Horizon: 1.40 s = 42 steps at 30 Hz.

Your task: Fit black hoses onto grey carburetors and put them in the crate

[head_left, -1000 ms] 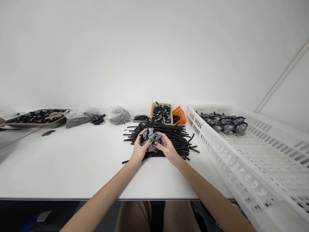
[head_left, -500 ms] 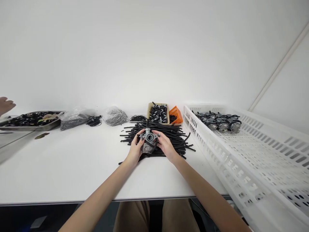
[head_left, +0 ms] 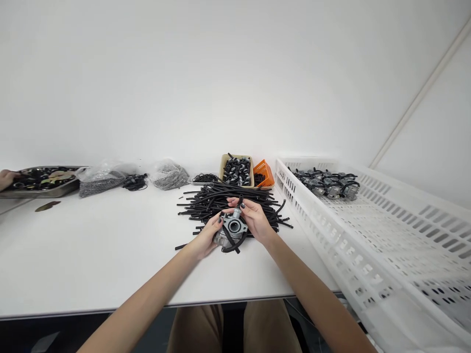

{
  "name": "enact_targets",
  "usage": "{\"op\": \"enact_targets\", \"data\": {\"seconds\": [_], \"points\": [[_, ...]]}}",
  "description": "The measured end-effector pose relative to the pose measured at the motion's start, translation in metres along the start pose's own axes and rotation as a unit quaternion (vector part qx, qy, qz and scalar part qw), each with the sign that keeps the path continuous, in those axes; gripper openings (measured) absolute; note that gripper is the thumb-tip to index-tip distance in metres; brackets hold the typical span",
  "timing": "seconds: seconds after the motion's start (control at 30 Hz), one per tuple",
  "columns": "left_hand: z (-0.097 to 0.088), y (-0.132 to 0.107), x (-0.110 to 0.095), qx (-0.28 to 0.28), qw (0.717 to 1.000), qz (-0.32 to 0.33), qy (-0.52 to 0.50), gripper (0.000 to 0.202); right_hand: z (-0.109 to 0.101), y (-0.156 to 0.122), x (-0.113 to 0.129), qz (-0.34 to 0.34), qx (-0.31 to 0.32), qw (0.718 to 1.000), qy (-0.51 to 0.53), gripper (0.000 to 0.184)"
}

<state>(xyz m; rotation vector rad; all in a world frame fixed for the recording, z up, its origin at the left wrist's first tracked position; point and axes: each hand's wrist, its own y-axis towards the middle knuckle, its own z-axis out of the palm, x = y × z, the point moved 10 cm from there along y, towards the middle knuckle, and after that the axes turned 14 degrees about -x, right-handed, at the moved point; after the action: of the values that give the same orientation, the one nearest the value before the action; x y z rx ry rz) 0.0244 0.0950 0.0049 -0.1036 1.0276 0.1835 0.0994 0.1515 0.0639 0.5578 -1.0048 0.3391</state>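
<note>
A small grey metal carburetor [head_left: 233, 228] with a black hose looped under it is held just above the white table [head_left: 110, 255]. My left hand [head_left: 206, 237] grips its left side from below. My right hand [head_left: 250, 217] is closed on its upper right side, fingertips pinching the hose end at the top. Right behind my hands lies a pile of black rubber hoses [head_left: 221, 202].
A large white slotted crate [head_left: 368, 230] at the right holds several finished carburetors [head_left: 326, 180] at its far end. Behind the hoses stand a beige tray of clips [head_left: 236, 170] and an orange bin [head_left: 264, 173]. Plastic bags [head_left: 103, 177] and a metal tray [head_left: 40, 179] with another person's hand [head_left: 6, 177] sit far left.
I have drawn the carburetor toward me, off the hose pile, and turned it. The black hose now loops beneath it. The other person's hand has come down to the metal tray.
</note>
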Motion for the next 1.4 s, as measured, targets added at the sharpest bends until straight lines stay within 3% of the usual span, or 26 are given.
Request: {"op": "enact_targets", "data": {"seconds": [0.3,0.43,0.6,0.77,0.87,0.97,1.07,1.17,1.4], "points": [[0.011,-0.01,0.006,0.027,0.998,-0.064,-0.009,0.075,0.0,-0.001,-0.012,0.057,0.034,0.998,0.019,0.025],[0.009,-0.009,0.0,0.012,0.999,-0.041,-0.023,0.065,0.003,-0.003,-0.01,0.063,0.035,0.996,0.042,0.034],[0.007,-0.005,-0.006,0.008,1.0,-0.009,-0.022,0.071,-0.001,0.001,-0.008,0.061,0.003,0.995,0.081,0.039],[-0.012,0.0,-0.022,-0.082,0.993,0.083,0.02,0.071,-0.01,0.008,-0.006,0.003,-0.025,0.998,0.066,0.043],[-0.023,-0.002,-0.043,-0.141,0.972,0.179,0.064,0.069,-0.007,0.006,-0.011,-0.03,-0.002,0.999,0.02,0.06],[-0.03,-0.011,-0.065,-0.207,0.926,0.279,0.145,0.065,0.003,0.0,-0.019,-0.071,0.032,0.994,-0.074,0.083],[-0.027,-0.017,-0.073,-0.222,0.896,0.327,0.204,0.06,0.009,-0.005,-0.024,-0.111,0.038,0.979,-0.167,0.099],[-0.02,-0.02,-0.075,-0.2,0.872,0.366,0.255,0.054,0.006,-0.004,-0.021,-0.135,0.016,0.968,-0.211,0.094],[-0.011,-0.026,-0.082,-0.166,0.82,0.447,0.316,0.063,-0.003,-0.007,-0.012,-0.187,-0.027,0.946,-0.262,0.08]]}}
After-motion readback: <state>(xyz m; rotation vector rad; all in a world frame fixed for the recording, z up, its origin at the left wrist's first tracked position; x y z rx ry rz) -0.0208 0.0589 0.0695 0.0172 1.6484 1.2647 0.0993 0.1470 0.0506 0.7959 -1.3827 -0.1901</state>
